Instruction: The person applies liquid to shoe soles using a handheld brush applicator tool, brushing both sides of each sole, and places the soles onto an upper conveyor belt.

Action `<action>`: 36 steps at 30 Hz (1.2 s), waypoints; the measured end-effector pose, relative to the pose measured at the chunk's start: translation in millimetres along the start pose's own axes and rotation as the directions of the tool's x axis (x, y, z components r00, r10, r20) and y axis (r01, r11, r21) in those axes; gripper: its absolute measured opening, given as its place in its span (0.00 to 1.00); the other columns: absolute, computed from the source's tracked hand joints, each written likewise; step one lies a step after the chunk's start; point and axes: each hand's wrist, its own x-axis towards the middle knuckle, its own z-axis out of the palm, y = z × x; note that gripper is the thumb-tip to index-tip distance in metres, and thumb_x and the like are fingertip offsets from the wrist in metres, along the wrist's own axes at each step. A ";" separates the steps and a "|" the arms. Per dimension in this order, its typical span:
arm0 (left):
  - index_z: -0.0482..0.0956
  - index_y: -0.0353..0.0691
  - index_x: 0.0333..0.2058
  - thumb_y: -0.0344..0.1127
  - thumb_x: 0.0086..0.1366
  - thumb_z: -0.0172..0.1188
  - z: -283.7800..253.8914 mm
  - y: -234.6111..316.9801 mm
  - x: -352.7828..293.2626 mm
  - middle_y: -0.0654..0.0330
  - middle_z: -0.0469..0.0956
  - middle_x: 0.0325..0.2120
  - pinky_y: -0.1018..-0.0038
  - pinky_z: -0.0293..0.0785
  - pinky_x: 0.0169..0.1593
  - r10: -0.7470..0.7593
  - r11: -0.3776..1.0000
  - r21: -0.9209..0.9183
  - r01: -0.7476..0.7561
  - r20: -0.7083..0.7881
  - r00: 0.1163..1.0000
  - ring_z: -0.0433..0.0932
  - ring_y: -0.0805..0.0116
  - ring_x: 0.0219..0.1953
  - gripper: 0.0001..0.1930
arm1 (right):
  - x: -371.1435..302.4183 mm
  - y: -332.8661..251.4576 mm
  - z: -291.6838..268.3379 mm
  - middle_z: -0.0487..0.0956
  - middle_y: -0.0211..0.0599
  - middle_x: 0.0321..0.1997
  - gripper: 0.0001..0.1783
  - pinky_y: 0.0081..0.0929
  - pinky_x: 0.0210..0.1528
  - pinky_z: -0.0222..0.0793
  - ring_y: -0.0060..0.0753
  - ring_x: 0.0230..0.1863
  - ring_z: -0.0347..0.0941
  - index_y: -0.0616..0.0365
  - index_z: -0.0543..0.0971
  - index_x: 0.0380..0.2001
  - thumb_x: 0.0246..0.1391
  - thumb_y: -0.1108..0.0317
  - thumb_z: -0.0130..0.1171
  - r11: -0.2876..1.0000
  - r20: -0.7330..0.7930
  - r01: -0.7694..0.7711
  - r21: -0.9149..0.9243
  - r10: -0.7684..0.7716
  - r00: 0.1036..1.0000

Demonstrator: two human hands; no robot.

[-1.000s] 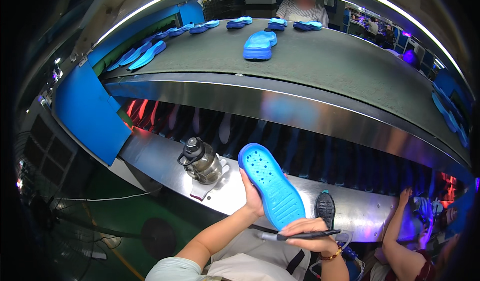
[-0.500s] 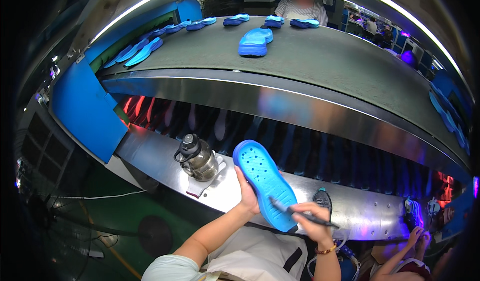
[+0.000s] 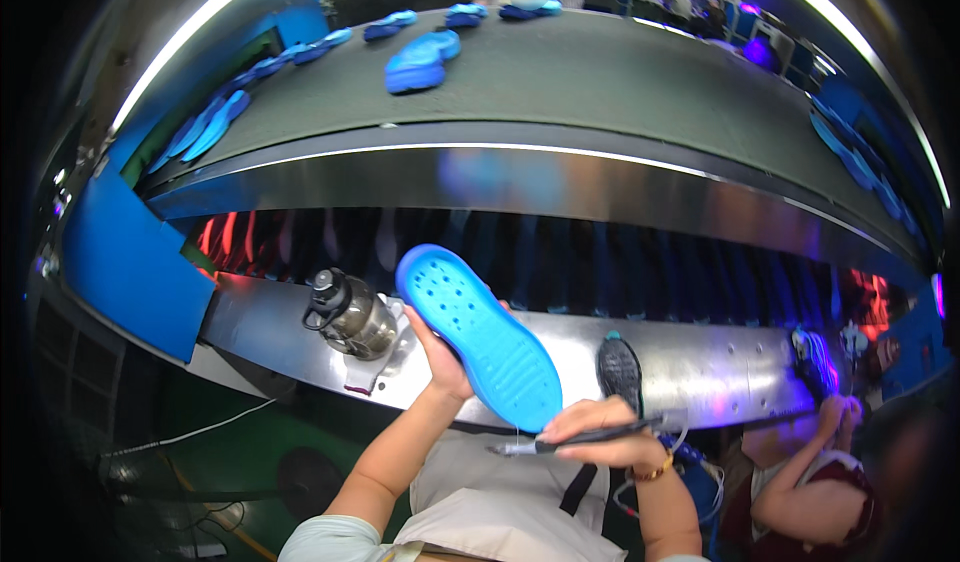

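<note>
My left hand (image 3: 445, 364) is wrapped round the edge of a bright blue shoe sole (image 3: 485, 337), held tilted above the metal ledge. Round holes dot the sole's far end, and ridges cross its middle. Close to its near end, my right hand (image 3: 605, 432) grips a slim black-handled brush (image 3: 590, 436). The brush's pale tip points left, below the sole and apart from it. A fine strand hangs between the sole's near end and the tip. On the ledge beyond my right hand lies a dark shoe sole (image 3: 619, 370).
A dark bottle (image 3: 350, 312) stands on a cloth at the left of the metal ledge (image 3: 700, 372). Above it, a green conveyor belt (image 3: 600, 82) carries several blue soles (image 3: 420, 62). Another person's hands (image 3: 840, 417) are at the right; someone else sits across the belt.
The brush has left the sole's inner surface and swung down below its near end, its tip now pointing left. My view has shifted, so the scene sits further left.
</note>
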 end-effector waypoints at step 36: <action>0.57 0.35 0.56 0.42 0.61 0.47 50.5 1.0 3.5 0.49 0.69 0.47 0.63 0.70 0.51 -0.088 0.989 -0.084 0.120 0.316 0.945 0.71 0.58 0.48 0.27 | 24.7 -20.0 -12.8 0.79 0.44 0.31 0.11 0.28 0.41 0.70 0.38 0.36 0.76 0.65 0.78 0.28 0.35 0.81 0.61 0.933 -0.282 0.149 -0.328 -0.247 0.927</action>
